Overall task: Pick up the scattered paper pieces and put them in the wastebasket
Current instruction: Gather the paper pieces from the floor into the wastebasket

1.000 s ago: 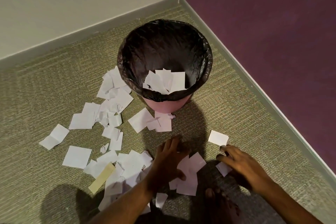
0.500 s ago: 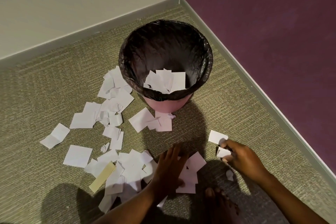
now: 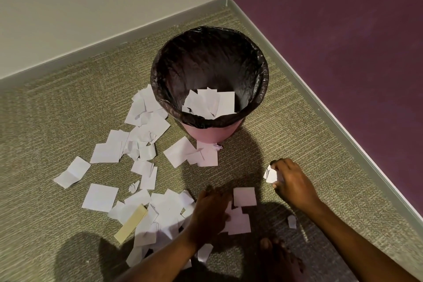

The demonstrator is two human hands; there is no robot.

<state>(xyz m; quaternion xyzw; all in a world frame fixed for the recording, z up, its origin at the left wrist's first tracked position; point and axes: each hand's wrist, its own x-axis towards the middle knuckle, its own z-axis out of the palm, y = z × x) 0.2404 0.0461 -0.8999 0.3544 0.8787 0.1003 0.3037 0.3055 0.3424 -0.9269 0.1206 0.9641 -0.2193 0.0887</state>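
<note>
A pink wastebasket (image 3: 207,131) lined with a black bag stands on the carpet in the room corner, with several white paper pieces (image 3: 210,103) inside. Many white paper pieces (image 3: 146,135) lie scattered on the carpet to its left and in front. My right hand (image 3: 291,184) is closed around crumpled paper pieces (image 3: 271,174) to the right of the bin's front. My left hand (image 3: 209,213) lies palm down with fingers together on a pile of paper pieces (image 3: 239,222) near the bottom centre. A square piece (image 3: 244,196) lies just right of its fingers.
A yellowish paper strip (image 3: 131,224) lies among the papers at lower left. A small scrap (image 3: 292,221) sits under my right forearm. My bare foot (image 3: 281,258) is at the bottom. A white wall and a purple wall with grey baseboards (image 3: 320,98) meet behind the bin.
My right hand picked up the pieces at the right and closed around them. My left hand slid the pile leftward, baring one square piece beside its fingers.
</note>
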